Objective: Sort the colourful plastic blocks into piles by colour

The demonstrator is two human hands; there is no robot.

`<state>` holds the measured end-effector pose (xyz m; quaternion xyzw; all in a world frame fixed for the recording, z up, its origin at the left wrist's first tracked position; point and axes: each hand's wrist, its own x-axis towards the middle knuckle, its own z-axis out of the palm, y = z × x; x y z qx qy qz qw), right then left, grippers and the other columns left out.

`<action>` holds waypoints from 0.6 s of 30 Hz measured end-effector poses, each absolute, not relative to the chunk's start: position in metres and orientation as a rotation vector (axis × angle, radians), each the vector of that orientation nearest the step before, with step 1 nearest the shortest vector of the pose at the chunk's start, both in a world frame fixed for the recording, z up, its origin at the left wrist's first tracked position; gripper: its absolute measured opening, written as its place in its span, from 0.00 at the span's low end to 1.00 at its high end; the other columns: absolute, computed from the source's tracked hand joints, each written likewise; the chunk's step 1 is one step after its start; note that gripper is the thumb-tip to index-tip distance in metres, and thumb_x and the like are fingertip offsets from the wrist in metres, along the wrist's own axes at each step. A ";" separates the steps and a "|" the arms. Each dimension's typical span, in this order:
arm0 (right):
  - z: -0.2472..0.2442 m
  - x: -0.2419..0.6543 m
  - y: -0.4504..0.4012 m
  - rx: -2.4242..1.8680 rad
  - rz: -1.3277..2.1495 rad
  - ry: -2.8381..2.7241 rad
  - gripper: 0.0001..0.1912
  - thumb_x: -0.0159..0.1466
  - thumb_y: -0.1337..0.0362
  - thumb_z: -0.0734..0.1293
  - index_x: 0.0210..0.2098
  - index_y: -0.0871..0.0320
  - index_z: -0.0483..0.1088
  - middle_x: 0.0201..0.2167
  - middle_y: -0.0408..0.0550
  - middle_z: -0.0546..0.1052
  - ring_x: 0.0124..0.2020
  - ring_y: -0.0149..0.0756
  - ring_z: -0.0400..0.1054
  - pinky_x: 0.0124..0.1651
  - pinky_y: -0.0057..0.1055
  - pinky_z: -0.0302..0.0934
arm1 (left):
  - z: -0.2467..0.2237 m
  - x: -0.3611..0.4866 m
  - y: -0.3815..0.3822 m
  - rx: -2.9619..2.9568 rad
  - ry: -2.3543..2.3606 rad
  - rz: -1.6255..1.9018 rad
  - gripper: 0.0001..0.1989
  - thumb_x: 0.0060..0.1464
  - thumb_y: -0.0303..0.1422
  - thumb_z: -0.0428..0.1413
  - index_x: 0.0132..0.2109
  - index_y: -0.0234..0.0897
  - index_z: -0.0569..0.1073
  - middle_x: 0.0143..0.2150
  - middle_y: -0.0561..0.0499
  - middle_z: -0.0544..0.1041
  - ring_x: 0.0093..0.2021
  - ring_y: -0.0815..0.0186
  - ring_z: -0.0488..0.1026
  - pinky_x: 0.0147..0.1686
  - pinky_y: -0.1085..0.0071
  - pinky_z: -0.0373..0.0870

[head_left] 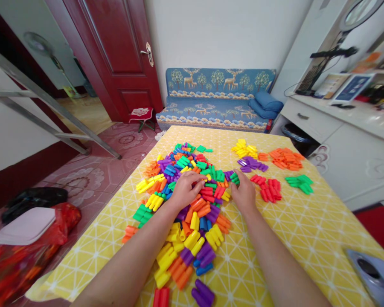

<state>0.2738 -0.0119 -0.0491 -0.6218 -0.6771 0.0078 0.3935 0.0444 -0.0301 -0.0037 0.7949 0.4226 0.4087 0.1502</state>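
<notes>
A large mixed pile of plastic pieces [195,204] in several colours covers the left and middle of the yellow tablecloth [275,238]. My left hand [188,187] rests over the pile, its fingers bent around something I cannot make out, beside a small yellow piece. At the pile's right edge, my right hand [243,192] has its thumb and fingers around a green piece [234,178]. Sorted by colour on the right lie yellow pieces [244,149], purple pieces [252,164], orange pieces [286,159], red pieces [270,189] and green pieces [300,183].
A grey device [371,273] sits at the table's right front corner. Beyond the table stand a blue patterned sofa [211,106] and a small red stool [141,114]. White cabinets [355,149] are on the right, a metal ladder [51,111] and bags [22,256] on the left.
</notes>
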 end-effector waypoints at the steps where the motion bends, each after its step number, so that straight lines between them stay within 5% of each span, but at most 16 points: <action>1: -0.049 0.274 -0.011 -1.534 0.026 -1.689 0.26 0.57 0.67 0.61 0.55 0.63 0.67 0.52 0.59 0.73 0.53 0.48 0.67 0.56 0.48 0.60 | -0.004 0.044 -0.030 2.282 1.217 1.172 0.10 0.58 0.29 0.53 0.42 0.38 0.78 0.37 0.47 0.79 0.40 0.62 0.73 0.43 0.65 0.68; 7: -0.033 0.308 -0.006 -1.368 -0.126 -1.465 0.24 0.57 0.65 0.62 0.54 0.61 0.67 0.51 0.57 0.72 0.54 0.45 0.65 0.57 0.47 0.59 | -0.006 0.044 -0.028 2.271 1.210 1.182 0.10 0.58 0.29 0.53 0.42 0.39 0.78 0.37 0.48 0.79 0.40 0.62 0.73 0.43 0.65 0.68; 12: -0.040 0.389 -0.002 -1.495 -0.437 -0.942 0.28 0.50 0.69 0.64 0.51 0.62 0.69 0.48 0.58 0.72 0.51 0.51 0.65 0.55 0.50 0.58 | -0.007 0.044 -0.028 2.268 1.233 1.187 0.09 0.58 0.30 0.54 0.41 0.39 0.78 0.35 0.48 0.79 0.39 0.62 0.73 0.43 0.64 0.68; 18: -0.062 0.416 -0.004 -1.663 -0.525 -0.676 0.19 0.51 0.70 0.62 0.43 0.60 0.72 0.44 0.59 0.72 0.50 0.56 0.65 0.53 0.54 0.56 | -0.003 0.045 -0.030 2.265 1.227 1.185 0.09 0.59 0.31 0.53 0.41 0.39 0.78 0.33 0.48 0.79 0.37 0.62 0.73 0.43 0.64 0.68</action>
